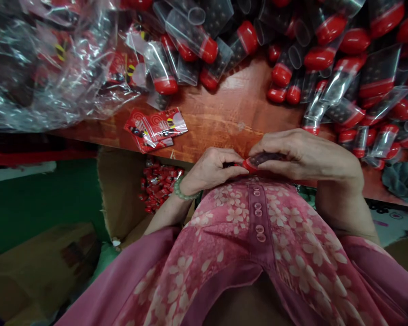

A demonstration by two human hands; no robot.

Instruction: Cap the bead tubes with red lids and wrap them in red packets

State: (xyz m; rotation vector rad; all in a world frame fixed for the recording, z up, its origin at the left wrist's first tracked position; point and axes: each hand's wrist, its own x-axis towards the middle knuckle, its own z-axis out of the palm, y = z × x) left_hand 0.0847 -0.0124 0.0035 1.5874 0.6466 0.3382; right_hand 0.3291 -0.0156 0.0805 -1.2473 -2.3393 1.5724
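In front of my body at the table's near edge, both hands work on one clear plastic tube [262, 159] with dark pellets inside and a red end. My right hand [308, 154] is wrapped round its clear part. At the red end, the fingers and thumb of my left hand [212, 170] are pinched together. Part of the tube is hidden by my fingers. On the tabletop left of my hands lie a few red printed packets [156, 129] with a yellow and black figure.
Many similar red-ended tubes [333, 59] are heaped across the back and right of the wooden table [221, 106]. Crumpled clear plastic bags [54, 68] cover the left. Below the edge, a cardboard box [117, 194] holds small red pieces [159, 183]. A dark cloth-like thing [401, 179] sits far right.
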